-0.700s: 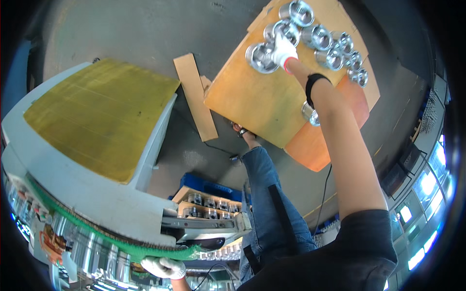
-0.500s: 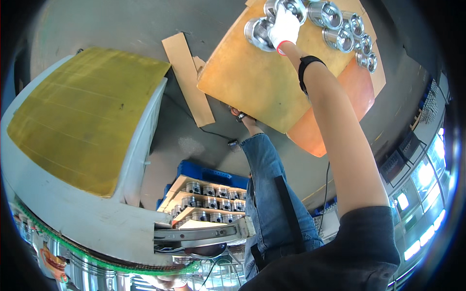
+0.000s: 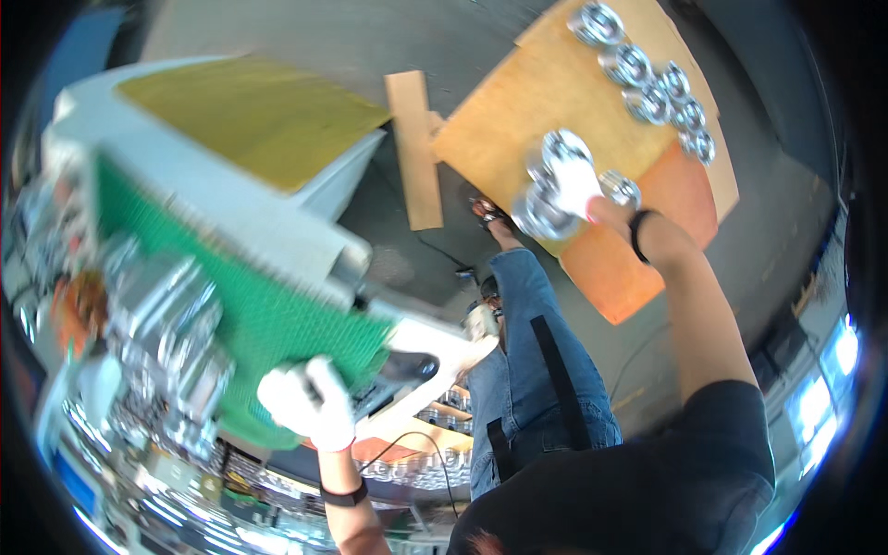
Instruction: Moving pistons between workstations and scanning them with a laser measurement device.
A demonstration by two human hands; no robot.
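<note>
2 shiny silver metal cylinders [image 3: 539, 213]; round, blurred, at the right hand [image 3: 573, 188].

White gloves [image 3: 331, 421], black wristbands [image 3: 344, 498], black shirt [image 3: 629, 490] and blue jeans [image 3: 532, 398] (black-strapped) are worn.

Left hand [image 3: 313, 404], white-gloved: raised at lower left, fingers loosely bent. Right hand [image 3: 575, 188], white-gloved: gripping, arm [image 3: 708, 319] extended forward. Wrists: black band [image 3: 343, 495] on each.

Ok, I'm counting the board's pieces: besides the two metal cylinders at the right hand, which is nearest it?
The lone cylinder just right of the right hand, near the orange sheet; the other cylinders cluster farther up.
</note>
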